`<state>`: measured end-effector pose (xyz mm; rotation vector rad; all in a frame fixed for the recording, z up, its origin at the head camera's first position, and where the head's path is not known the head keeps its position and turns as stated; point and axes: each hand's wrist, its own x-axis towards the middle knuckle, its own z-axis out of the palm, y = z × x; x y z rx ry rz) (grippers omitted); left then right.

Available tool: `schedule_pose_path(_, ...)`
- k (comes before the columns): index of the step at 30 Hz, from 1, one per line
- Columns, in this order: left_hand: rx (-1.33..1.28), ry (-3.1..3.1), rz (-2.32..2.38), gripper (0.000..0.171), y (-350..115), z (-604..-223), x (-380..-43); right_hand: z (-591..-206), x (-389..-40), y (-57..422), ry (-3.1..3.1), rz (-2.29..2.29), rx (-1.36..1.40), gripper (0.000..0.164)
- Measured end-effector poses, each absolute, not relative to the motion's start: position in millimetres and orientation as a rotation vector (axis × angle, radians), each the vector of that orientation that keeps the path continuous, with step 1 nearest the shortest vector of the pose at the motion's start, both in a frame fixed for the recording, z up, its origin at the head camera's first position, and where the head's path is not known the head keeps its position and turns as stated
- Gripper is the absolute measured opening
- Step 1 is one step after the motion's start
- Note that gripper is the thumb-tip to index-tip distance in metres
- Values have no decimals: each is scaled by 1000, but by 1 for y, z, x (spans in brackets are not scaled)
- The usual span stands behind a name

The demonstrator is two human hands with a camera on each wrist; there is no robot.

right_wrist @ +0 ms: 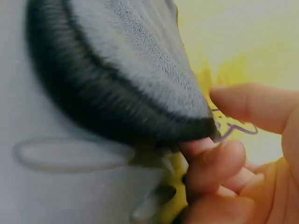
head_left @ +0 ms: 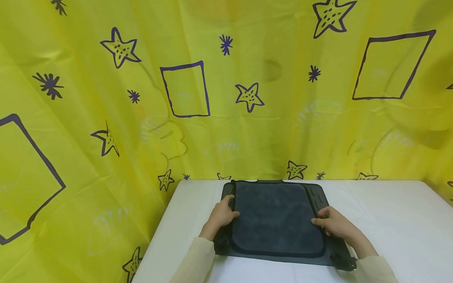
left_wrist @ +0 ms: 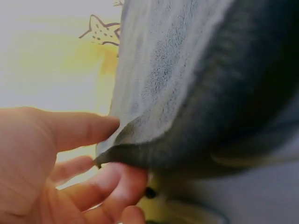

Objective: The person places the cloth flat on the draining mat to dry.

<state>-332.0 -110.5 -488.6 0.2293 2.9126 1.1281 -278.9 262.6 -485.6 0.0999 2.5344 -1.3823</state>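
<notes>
A dark grey, fuzzy-topped fabric pad (head_left: 275, 217) with a black border and rounded corners lies over a dark plastic base (head_left: 318, 196) on the white table. My left hand (head_left: 221, 213) pinches the pad's left edge, thumb on top and fingers beneath, as the left wrist view shows with the pad's edge (left_wrist: 154, 126) between them. On the opposite side my right hand (head_left: 336, 225) holds the right edge. In the right wrist view its fingers (right_wrist: 217, 163) are curled under the pad (right_wrist: 140, 56), with the thumb at the upper side. Much of the base is hidden under the pad.
A white-covered table (head_left: 394, 219) extends to both sides of the base. Behind it and on the left hangs a yellow curtain (head_left: 271, 135) printed with stars and frames. Black fittings (head_left: 343, 262) stick out at the base's near right corner.
</notes>
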Motion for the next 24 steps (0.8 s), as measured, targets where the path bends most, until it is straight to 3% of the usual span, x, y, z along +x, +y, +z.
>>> schedule_pose_path(11,367,2593,1189,22,-137,-486,-307,-492,-259,270,2427,-1386,-170,34)
schedule_pose_path(24,421,2562,1158,22,-143,-488,-299,-494,-255,275,2417,-1334,-319,18)
